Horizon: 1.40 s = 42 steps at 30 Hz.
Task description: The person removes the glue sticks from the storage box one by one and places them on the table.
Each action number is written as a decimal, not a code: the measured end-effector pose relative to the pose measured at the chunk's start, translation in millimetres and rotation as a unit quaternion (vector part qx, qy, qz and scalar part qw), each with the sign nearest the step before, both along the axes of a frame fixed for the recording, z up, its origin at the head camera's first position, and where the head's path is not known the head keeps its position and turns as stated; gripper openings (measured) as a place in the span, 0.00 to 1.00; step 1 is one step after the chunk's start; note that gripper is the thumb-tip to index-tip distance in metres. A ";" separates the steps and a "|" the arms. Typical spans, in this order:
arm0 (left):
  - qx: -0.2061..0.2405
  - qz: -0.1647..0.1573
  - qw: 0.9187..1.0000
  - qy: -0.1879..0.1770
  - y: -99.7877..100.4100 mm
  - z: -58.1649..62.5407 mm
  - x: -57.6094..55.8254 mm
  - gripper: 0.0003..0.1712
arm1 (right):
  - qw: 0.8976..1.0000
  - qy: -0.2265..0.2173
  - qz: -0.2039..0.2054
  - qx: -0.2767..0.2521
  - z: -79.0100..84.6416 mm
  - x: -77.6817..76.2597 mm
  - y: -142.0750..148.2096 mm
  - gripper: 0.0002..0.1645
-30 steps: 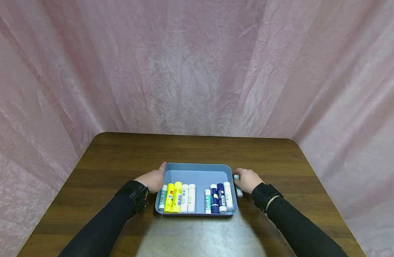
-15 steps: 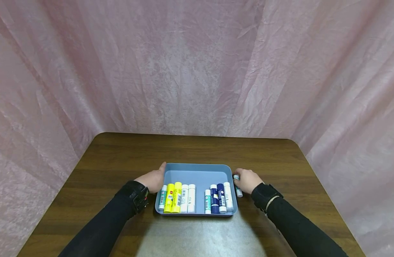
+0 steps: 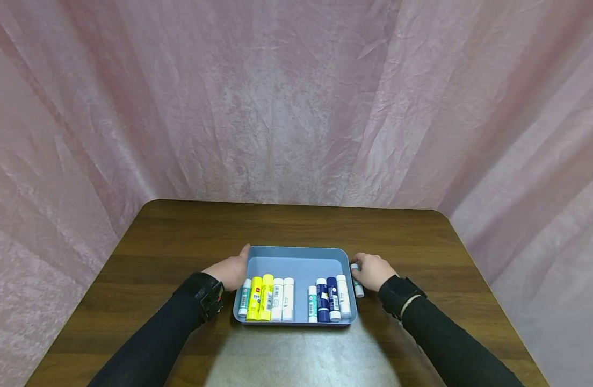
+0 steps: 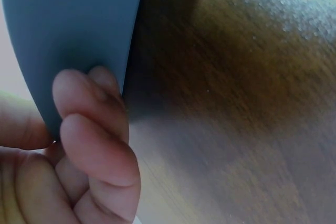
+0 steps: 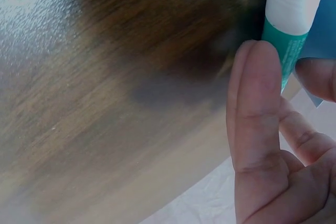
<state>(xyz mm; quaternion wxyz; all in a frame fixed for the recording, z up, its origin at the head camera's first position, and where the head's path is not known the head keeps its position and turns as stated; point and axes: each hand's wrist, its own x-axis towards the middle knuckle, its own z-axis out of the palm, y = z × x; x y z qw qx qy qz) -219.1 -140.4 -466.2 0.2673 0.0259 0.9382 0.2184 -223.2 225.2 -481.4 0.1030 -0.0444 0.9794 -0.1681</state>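
A blue-grey tray (image 3: 296,262) stands on the table with several glue sticks lying in it. At its left side my left hand (image 3: 231,271) grips the tray edge. In the left wrist view the curled fingers (image 4: 97,150) press the outer wall, and the thumb is near the rim. Just outside the right wall, my right hand (image 3: 371,271) holds a white and green glue stick (image 5: 294,3) between thumb and fingers. Inside the tray, yellow glue sticks (image 3: 266,295) and white ones are grouped left; dark blue glue sticks (image 3: 333,298) lie right, between a green and a white one.
The brown wooden table (image 3: 296,226) reaches back to a pink curtain (image 3: 296,107) that hangs around it. Light glares off the tabletop in front of the tray.
The near end of the glue stick in my right hand has swung slightly left, closer to the tray wall. My left hand and the tray have hardly moved.
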 end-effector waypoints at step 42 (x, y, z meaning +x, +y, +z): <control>0.001 0.000 1.000 0.002 -0.1 -0.1 0.3 0.45 | 0.995 0.054 0.079 0.010 38.1 25.1 -43.5 0.16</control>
